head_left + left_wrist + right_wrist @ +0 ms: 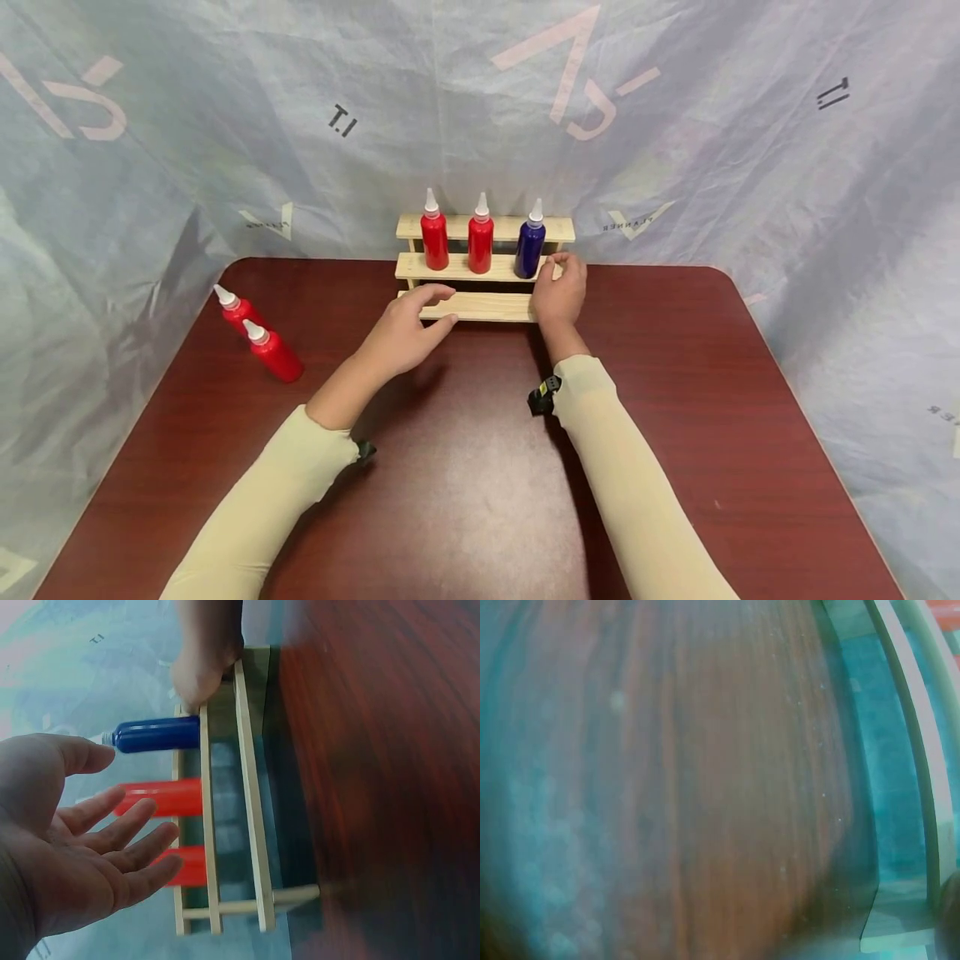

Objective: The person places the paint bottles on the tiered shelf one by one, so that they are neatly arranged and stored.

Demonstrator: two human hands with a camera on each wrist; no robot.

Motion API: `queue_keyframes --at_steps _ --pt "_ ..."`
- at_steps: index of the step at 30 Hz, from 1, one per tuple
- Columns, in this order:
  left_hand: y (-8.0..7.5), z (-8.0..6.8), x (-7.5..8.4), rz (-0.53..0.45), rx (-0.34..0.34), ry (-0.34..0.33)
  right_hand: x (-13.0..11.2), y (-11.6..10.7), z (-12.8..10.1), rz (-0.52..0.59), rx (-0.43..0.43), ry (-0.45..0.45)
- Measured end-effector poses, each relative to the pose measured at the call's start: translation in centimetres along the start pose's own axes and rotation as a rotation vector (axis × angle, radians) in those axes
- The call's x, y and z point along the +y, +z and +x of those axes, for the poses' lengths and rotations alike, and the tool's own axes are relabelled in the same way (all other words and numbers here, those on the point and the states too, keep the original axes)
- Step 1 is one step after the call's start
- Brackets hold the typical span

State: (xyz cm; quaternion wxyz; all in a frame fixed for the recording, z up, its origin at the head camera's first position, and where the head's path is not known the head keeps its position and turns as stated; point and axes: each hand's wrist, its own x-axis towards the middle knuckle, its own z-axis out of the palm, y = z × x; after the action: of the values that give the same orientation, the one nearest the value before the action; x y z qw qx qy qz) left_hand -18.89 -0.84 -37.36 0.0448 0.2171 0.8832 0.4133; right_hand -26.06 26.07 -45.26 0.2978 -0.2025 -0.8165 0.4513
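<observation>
A three-step wooden rack [487, 307] stands at the back of the table. On its middle step are two red squeeze bottles [435, 242] [481, 244] and one blue squeeze bottle [529, 250], upright with white pointed caps. My right hand [558, 290] grips the rack's right end beside the blue bottle, fingers curled over the middle step. My left hand [411, 332] hovers near the left end of the lowest step, thumb and fingers spread, holding nothing. In the left wrist view the left palm [82, 862] shows in front of the bottles. The right wrist view shows mostly blurred tabletop and rack.
Two more red squeeze bottles [276, 354] [242, 312] stand close together at the table's left edge. The dark red-brown tabletop [480, 467] extends in front of the rack. A pale printed cloth [465, 100] hangs behind and around the table.
</observation>
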Motion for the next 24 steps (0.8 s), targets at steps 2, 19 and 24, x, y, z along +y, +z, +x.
queue_keyframes --at_steps 2,19,24 --pt "-0.6 -0.5 -0.4 0.009 0.018 -0.001 0.0 0.0 0.0 0.002 0.003 0.000" --pt "-3.9 -4.4 -4.1 0.138 0.188 0.038 -0.2 0.0 0.0 -0.008 0.000 0.010" --pt "-4.6 -5.2 -4.7 0.276 0.248 0.068 -0.3 0.0 -0.2 -0.006 -0.004 0.015"
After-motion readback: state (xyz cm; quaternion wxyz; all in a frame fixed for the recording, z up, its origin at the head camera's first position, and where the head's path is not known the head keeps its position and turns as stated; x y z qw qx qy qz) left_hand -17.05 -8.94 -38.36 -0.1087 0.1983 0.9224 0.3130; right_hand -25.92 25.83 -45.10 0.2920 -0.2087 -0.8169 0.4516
